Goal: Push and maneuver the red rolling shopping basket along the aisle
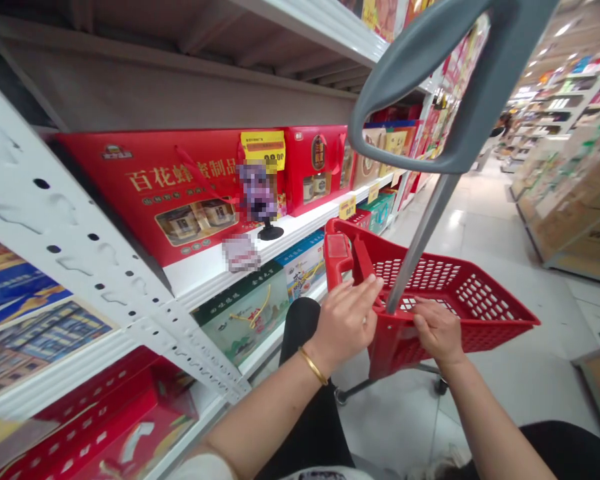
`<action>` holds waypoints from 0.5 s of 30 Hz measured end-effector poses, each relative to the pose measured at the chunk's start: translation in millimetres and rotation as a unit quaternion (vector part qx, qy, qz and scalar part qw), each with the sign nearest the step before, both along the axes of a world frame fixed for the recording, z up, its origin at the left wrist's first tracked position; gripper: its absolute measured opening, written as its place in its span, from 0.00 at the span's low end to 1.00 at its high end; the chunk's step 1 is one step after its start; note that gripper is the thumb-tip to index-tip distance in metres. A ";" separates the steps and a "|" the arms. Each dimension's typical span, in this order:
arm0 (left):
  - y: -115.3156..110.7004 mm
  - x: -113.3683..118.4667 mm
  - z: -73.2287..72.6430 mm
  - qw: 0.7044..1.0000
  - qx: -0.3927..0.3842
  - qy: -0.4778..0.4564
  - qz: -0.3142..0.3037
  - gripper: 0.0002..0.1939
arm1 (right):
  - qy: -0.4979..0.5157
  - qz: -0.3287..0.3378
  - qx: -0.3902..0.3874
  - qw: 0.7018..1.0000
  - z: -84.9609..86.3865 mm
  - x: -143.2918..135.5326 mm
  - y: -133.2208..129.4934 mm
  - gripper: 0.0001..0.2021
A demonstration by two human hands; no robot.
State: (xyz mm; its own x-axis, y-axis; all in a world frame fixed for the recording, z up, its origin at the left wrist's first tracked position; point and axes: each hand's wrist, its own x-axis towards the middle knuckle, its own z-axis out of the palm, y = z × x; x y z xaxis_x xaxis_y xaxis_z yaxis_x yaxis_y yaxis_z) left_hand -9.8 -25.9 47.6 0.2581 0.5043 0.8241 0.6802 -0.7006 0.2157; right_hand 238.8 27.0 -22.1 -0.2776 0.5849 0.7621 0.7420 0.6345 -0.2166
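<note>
A red plastic shopping basket on wheels (495, 327) stands in front of me, with perforated sides and a tall grey pull handle (405, 160) rising from its near end. My left hand (347, 320), a gold bangle at its wrist, lies against the near end beside the pole. Its fingers are stretched out, pointing toward the pole. On the other side of the pole, my right hand (437, 330) has its fingers curled over the near rim. Nothing shows inside the visible part of the basket.
Shelving on the left carries a large red gift box (190, 167), a smaller red box (313, 167) and a yellow price tag (267, 148). Green gift boxes (245, 320) sit lower. A white perforated upright (105, 267) stands close. Cardboard boxes (580, 220) line the aisle's right side.
</note>
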 end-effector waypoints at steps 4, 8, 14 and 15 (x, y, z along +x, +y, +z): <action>-22.3 21.6 -3.1 0.998 0.004 -0.045 -0.042 0.32 | 0.203 -0.022 0.152 0.967 37.7 -36.7 -60.9 0.25; -24.9 24.4 1.1 0.964 -0.066 -0.255 -0.031 0.33 | 0.131 0.104 0.181 0.969 83.2 -93.0 -94.6 0.26; 19.2 2.5 11.2 0.964 -0.074 -0.255 -0.003 0.30 | 0.048 -0.082 -0.054 0.994 107.8 -119.7 -59.2 0.33; 25.0 2.2 11.6 0.974 -0.081 -0.210 -0.013 0.29 | 0.033 -0.090 -0.055 0.994 105.0 -116.6 -55.2 0.34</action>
State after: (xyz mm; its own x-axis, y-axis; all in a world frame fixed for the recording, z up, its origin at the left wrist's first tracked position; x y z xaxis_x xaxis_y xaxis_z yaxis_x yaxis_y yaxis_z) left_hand -7.6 -0.8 59.1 -0.0704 0.6338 0.7703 0.4897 -0.6508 0.5802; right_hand 122.2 -28.2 82.8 -0.1129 0.7018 0.7034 0.8234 0.4624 -0.3291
